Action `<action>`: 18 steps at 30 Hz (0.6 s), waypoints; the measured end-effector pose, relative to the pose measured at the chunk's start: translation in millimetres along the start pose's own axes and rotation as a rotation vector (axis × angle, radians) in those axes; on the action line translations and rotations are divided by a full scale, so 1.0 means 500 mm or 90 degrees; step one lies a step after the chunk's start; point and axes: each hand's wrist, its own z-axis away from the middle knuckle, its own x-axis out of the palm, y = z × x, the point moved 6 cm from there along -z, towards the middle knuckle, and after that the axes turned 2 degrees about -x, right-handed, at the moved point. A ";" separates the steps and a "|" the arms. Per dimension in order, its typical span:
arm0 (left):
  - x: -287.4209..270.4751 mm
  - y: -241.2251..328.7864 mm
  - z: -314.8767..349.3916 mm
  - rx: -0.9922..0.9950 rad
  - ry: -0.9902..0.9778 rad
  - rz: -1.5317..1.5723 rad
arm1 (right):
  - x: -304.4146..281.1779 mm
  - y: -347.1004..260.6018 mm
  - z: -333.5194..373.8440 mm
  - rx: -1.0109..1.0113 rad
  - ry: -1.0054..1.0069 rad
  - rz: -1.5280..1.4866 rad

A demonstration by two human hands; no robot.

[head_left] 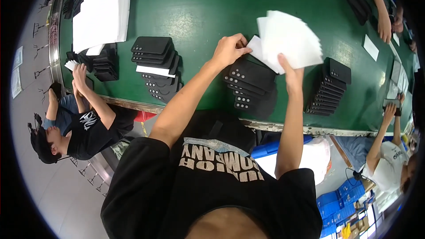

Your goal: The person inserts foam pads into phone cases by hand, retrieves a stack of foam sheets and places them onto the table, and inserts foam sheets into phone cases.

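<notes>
Fanned out in my right hand [292,73] is a thick bunch of white cards [290,37], with the thumb pressed on top near the lower edge. My left hand [230,49] pinches the left edge of a single white card [256,48] that partly slips under the bunch. A thin black edge shows beneath this card; what it belongs to is mostly hidden. Just below lies an uneven stack of flat black cases [251,77] with silver snap buttons, nearest to both hands.
More stacks of black cases stand to the left [152,46] and right [330,88]. Large white sheets [99,15] lie at the far left of the green table [199,13]. Co-workers sit at both sides; another person's hand [384,28] reaches in at the far right.
</notes>
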 end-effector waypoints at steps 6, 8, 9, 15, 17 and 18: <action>-0.005 0.003 -0.006 0.194 -0.069 -0.056 | -0.177 -0.063 -0.035 0.022 0.080 -0.147; 0.002 0.016 -0.002 0.251 -0.077 -0.078 | -0.159 -0.049 -0.048 0.079 -0.043 0.039; 0.007 0.019 -0.008 0.203 -0.040 -0.095 | -0.137 -0.047 -0.052 0.090 -0.094 0.149; 0.034 0.077 -0.036 0.018 0.062 -0.231 | 0.017 0.022 -0.031 -0.076 -0.075 0.227; 0.043 0.083 -0.046 -0.026 0.034 -0.318 | 0.025 0.002 -0.021 -0.255 -0.003 0.311; 0.036 0.078 -0.050 -0.027 0.036 -0.319 | 0.003 0.002 -0.021 -0.196 0.037 0.198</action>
